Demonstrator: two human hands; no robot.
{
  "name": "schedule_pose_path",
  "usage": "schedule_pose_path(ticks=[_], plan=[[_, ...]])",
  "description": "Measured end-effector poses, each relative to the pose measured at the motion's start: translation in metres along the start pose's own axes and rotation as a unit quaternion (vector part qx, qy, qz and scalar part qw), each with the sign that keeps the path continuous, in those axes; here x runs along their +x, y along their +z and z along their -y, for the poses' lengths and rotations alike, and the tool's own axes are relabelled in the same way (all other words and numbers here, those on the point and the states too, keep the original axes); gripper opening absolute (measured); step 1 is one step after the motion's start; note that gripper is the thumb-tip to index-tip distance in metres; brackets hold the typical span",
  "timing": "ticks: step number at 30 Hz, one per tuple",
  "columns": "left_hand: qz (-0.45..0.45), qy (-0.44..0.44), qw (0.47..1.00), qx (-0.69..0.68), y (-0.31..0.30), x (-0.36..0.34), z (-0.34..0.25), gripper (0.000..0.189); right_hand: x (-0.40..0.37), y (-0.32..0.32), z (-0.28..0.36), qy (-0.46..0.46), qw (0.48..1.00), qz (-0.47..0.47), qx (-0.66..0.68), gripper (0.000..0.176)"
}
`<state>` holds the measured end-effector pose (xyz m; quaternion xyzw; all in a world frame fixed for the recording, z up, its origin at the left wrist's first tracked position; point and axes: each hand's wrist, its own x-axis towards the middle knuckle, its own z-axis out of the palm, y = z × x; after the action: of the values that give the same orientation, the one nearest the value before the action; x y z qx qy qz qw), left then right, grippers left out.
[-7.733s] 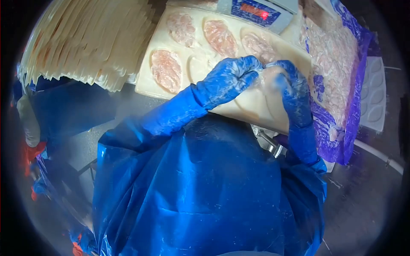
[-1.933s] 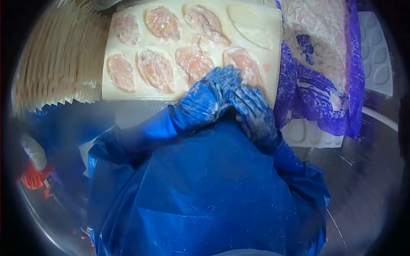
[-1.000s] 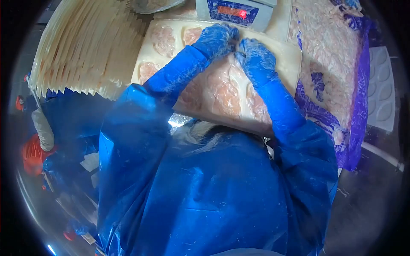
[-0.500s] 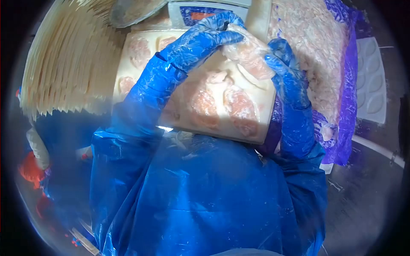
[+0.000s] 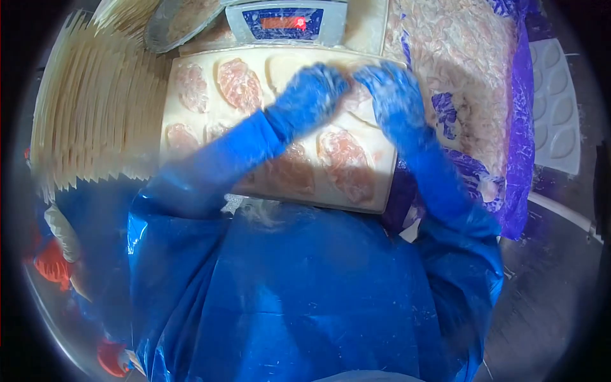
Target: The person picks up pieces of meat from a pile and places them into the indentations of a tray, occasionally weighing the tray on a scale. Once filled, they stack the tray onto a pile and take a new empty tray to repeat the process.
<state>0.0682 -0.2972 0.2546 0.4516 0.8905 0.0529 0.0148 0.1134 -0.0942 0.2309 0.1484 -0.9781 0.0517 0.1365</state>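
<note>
Steel worktop (image 5: 560, 286) bears the white tray (image 5: 167, 121); we rest left hand (image 5: 315, 89) and right hand (image 5: 391, 95) on 1 fillet (image 5: 357, 97) near the scale (image 5: 286, 22); blur hides whether our fingers clench

Scale (image 5: 283, 22) (display lit) ahead; tray stack (image 5: 95, 108) left.

figure: a meat-portioning station on a food-processing floor. a white moulded tray (image 5: 382, 159) lies at the centre, its oval hollows filled with raw pink meat portions (image 5: 347, 165). a digital scale (image 5: 283, 22) with a lit display stands just beyond it. a fanned stack of empty trays (image 5: 89, 108) rises on the left. on the right a purple bag (image 5: 519, 127) lies open, heaped with raw meat (image 5: 458, 51). the worker wears a blue plastic apron (image 5: 305, 286), and the bench (image 5: 554, 299) is steel.
</note>
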Motion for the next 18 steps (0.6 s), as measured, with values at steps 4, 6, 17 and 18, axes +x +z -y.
schedule_pose_path(ticks=[4, 6, 17, 18], plan=[[-0.06, 0.161, 0.898, -0.404, 0.006, -0.005, -0.017, 0.036, 0.049, 0.003, -0.029, -0.163, 0.986, -0.033, 0.002, 0.034], [-0.088, 0.055, 0.92, -0.378, -0.006, 0.01, 0.002, 0.042, 0.051, -0.008, -0.026, -0.139, 0.99, 0.007, 0.029, 0.032], [-0.06, 0.031, 0.995, 0.077, 0.003, 0.006, 0.009, 0.05, -0.064, -0.039, 0.027, -0.004, 0.994, 0.024, 0.105, 0.047], [-0.062, 0.037, 0.995, 0.076, 0.014, 0.007, 0.006, 0.05, -0.058, -0.044, 0.034, 0.011, 0.998, -0.004, 0.057, 0.052]])
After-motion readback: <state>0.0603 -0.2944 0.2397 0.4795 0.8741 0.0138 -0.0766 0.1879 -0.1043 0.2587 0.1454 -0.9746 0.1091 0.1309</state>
